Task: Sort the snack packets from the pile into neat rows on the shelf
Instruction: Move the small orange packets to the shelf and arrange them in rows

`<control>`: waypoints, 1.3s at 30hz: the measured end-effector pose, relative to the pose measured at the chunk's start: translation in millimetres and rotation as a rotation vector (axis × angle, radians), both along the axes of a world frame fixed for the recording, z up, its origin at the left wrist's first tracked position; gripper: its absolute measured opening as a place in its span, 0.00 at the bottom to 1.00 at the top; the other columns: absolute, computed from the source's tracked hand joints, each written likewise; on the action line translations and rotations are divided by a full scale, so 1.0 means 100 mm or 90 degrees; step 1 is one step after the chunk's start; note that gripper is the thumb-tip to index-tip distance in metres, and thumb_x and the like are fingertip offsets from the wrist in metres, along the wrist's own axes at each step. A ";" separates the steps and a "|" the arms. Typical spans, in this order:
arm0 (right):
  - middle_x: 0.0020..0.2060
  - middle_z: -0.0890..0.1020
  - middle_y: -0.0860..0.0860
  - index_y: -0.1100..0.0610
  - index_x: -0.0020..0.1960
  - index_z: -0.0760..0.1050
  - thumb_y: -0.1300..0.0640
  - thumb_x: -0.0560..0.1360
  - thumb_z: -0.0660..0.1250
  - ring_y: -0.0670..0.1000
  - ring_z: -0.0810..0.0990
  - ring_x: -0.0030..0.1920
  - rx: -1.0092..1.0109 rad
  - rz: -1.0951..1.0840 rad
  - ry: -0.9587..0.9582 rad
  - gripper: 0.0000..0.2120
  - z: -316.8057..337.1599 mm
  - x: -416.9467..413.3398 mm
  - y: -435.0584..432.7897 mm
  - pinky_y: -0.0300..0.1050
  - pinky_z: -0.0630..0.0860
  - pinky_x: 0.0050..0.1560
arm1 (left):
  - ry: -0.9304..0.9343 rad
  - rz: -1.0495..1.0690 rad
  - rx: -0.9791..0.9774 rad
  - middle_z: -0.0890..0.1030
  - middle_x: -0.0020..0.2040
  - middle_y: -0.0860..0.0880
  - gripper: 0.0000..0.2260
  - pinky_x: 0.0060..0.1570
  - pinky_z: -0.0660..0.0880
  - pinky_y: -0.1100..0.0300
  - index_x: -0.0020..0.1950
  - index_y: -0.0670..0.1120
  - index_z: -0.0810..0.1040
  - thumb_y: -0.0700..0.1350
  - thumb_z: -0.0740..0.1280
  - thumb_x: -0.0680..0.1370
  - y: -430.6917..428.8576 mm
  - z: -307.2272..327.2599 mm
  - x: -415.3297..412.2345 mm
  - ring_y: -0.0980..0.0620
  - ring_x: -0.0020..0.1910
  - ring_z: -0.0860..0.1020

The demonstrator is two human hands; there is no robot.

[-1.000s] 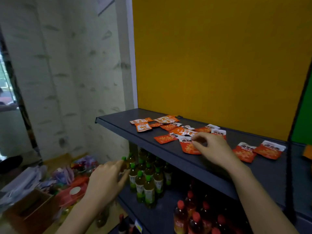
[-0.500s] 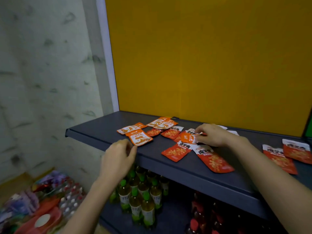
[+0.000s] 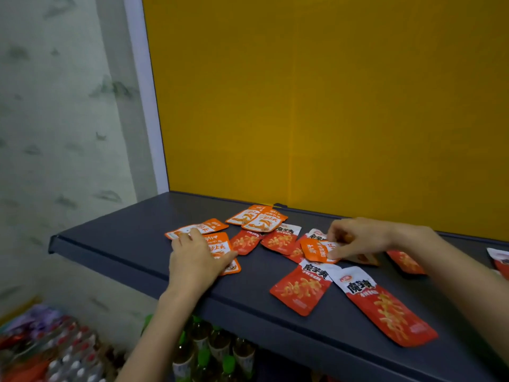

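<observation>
A loose pile of orange and red snack packets lies on the dark grey shelf (image 3: 115,244). My left hand (image 3: 197,257) lies flat on an orange packet (image 3: 220,245) at the pile's left, fingers reaching a second orange packet (image 3: 203,226). My right hand (image 3: 355,239) pinches a small orange packet (image 3: 315,250) in the pile's middle. Two more orange packets (image 3: 260,218) overlap at the back. Red packets with white tops lie around: two in the middle (image 3: 281,239), one near the front (image 3: 301,290) and a long one (image 3: 385,307) at the front right.
A yellow back panel (image 3: 330,106) rises behind the shelf. More red packets (image 3: 500,260) lie at the far right. Bottles with green caps (image 3: 209,351) stand on the lower shelf. Packaged goods (image 3: 41,348) are heaped on the floor at left, by a pale wall.
My left hand has risen from below the shelf edge onto the orange packets at the left. My right hand stays in the pile's middle, holding the small orange packet. The camera moved closer.
</observation>
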State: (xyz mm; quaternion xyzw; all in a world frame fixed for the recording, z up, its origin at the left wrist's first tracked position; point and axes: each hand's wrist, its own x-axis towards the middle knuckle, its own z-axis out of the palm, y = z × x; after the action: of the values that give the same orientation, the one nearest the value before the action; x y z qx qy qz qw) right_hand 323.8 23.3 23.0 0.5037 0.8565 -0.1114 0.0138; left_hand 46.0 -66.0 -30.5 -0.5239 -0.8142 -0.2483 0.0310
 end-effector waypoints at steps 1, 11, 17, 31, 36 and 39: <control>0.54 0.75 0.48 0.50 0.55 0.68 0.44 0.71 0.69 0.48 0.73 0.52 0.005 0.000 -0.005 0.18 0.01 -0.01 0.02 0.39 0.69 0.51 | -0.029 -0.016 0.008 0.68 0.67 0.38 0.39 0.62 0.67 0.50 0.67 0.38 0.63 0.63 0.68 0.68 0.01 0.01 -0.03 0.40 0.66 0.66; 0.46 0.76 0.44 0.49 0.51 0.69 0.44 0.67 0.73 0.44 0.76 0.44 -0.012 -0.065 0.028 0.19 0.10 -0.05 0.05 0.33 0.69 0.39 | -0.203 -0.196 -0.031 0.73 0.66 0.46 0.38 0.60 0.70 0.54 0.69 0.45 0.61 0.51 0.76 0.66 0.06 0.14 -0.39 0.46 0.63 0.73; 0.43 0.77 0.45 0.51 0.50 0.68 0.46 0.69 0.72 0.42 0.76 0.40 0.009 -0.135 0.076 0.17 0.23 -0.10 0.05 0.34 0.71 0.37 | -0.241 -0.354 -0.062 0.80 0.56 0.49 0.17 0.52 0.77 0.57 0.55 0.51 0.72 0.48 0.73 0.70 0.13 0.30 -0.57 0.54 0.50 0.80; 0.47 0.83 0.57 0.58 0.43 0.75 0.53 0.69 0.73 0.54 0.79 0.44 -0.006 -0.370 0.554 0.11 0.00 -1.53 0.53 0.49 0.76 0.47 | -0.035 -0.228 -0.121 0.69 0.65 0.43 0.27 0.63 0.64 0.52 0.61 0.45 0.69 0.59 0.70 0.69 0.96 0.15 -0.89 0.44 0.66 0.65; 0.40 0.74 0.53 0.56 0.33 0.65 0.44 0.70 0.69 0.53 0.74 0.43 0.010 -0.466 0.361 0.20 -0.24 -1.70 0.65 0.43 0.67 0.36 | -0.044 -0.186 -0.155 0.70 0.67 0.45 0.37 0.65 0.61 0.51 0.66 0.45 0.65 0.64 0.70 0.65 1.03 0.15 -0.98 0.44 0.68 0.66; 0.57 0.76 0.58 0.55 0.35 0.65 0.41 0.69 0.69 0.59 0.75 0.59 0.025 -0.487 0.309 0.21 -0.28 -1.73 0.68 0.47 0.67 0.45 | -0.113 -0.212 -0.191 0.75 0.64 0.44 0.33 0.64 0.69 0.52 0.62 0.44 0.68 0.62 0.71 0.66 1.04 0.21 -1.01 0.46 0.62 0.74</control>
State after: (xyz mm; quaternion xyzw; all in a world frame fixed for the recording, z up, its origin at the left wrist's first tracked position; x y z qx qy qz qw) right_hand 150.5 91.3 -4.7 0.7434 0.5893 -0.2069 -0.2394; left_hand -55.3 38.4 -9.2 -0.6256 -0.7440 -0.1712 -0.1604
